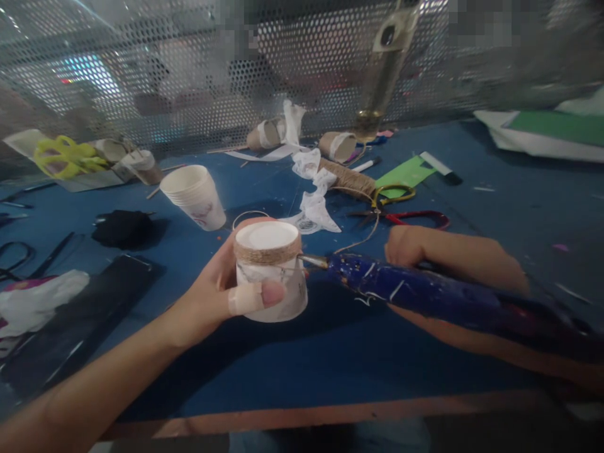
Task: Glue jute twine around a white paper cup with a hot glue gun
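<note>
My left hand (212, 292) is wrapped round an upside-down white paper cup (293, 292), its thumb in a beige bandage across the front. Bands of brown twine (268, 254) circle the cup just below its upturned base. A blue glue gun (415, 290) is gripped in my right hand (425, 245), whose fingers are partly hidden behind it. The metal nozzle (315, 260) meets the right side of the twine, or is very close to it. From a twine spool (349, 178) behind, a loose strand curves down towards the cup.
A stack of paper cups (191, 195) stands at left, near a black bundle (121, 228) and yellow scissors (68, 157). White lace (314, 204), red-and-yellow-handled scissors (415, 217) and green paper (401, 176) lie behind. A perforated metal screen (189, 69) closes the blue table's back.
</note>
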The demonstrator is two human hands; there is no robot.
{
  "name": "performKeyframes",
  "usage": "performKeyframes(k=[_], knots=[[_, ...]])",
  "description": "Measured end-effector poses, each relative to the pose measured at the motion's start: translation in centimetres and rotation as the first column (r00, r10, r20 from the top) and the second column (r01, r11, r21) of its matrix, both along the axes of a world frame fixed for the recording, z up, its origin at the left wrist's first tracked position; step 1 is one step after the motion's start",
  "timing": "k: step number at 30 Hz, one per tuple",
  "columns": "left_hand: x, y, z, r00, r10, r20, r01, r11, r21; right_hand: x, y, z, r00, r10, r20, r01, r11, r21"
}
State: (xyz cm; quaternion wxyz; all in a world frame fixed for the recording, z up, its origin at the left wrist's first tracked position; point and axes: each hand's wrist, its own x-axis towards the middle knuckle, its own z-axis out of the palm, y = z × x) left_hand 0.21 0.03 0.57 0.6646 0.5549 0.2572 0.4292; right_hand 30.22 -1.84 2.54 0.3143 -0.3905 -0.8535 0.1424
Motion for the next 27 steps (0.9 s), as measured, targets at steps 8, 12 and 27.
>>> performKeyframes(k=[8, 12, 27], knots=[[0.5, -0.1, 0.4, 1.0, 0.012, -0.009, -0.012, 0.997, -0.07, -1.1, 0.5, 0.2, 0.981, -0.166, -0.096, 0.171, 0.984, 0.043], [0.6, -0.4, 0.2, 1.0, -0.008, -0.011, 0.007, 0.996, -0.091, -1.8, 0.6, 0.0, 0.952, -0.167, -0.258, 0.183, 0.982, 0.037], [1.9, -0.7, 0.2, 0.972, 0.003, -0.236, -0.016, 0.998, -0.056, -2.3, 0.1, -0.8, 0.931, 0.033, -0.363, -0.101, 0.98, -0.17]])
